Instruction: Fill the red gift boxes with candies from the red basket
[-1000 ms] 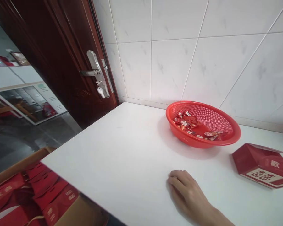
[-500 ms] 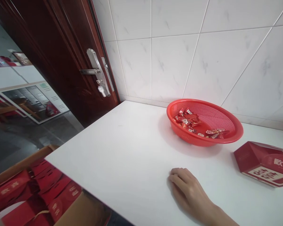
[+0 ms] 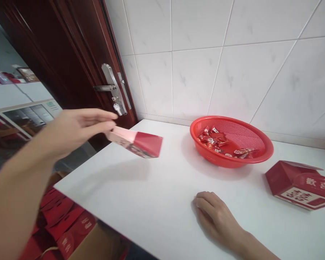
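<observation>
My left hand (image 3: 83, 128) is raised over the table's left part, its thumb and fingers pinched on the end of a small red and pale pink paper box (image 3: 141, 142). The box hangs tilted above the tabletop, with a dark printed picture along its side. My right hand (image 3: 212, 213) rests on the white table (image 3: 157, 202), its fingers curled in and nothing visible in them. Behind it stands a red plastic basket (image 3: 233, 162) with red-wrapped candies (image 3: 215, 139) inside. To its right lies a dark red gift box (image 3: 300, 186) with gold lettering and an open top flap.
Below the table's left edge, a cardboard carton (image 3: 90, 243) holds several red gift boxes (image 3: 59, 213). A brown door (image 3: 70, 54) with keys (image 3: 117, 107) in its lock stands at the back left. A tiled wall (image 3: 195, 83) borders the table behind.
My left hand has come into view from the left, bringing the small box over the table. My right hand stays in the same place. The view has shifted slightly.
</observation>
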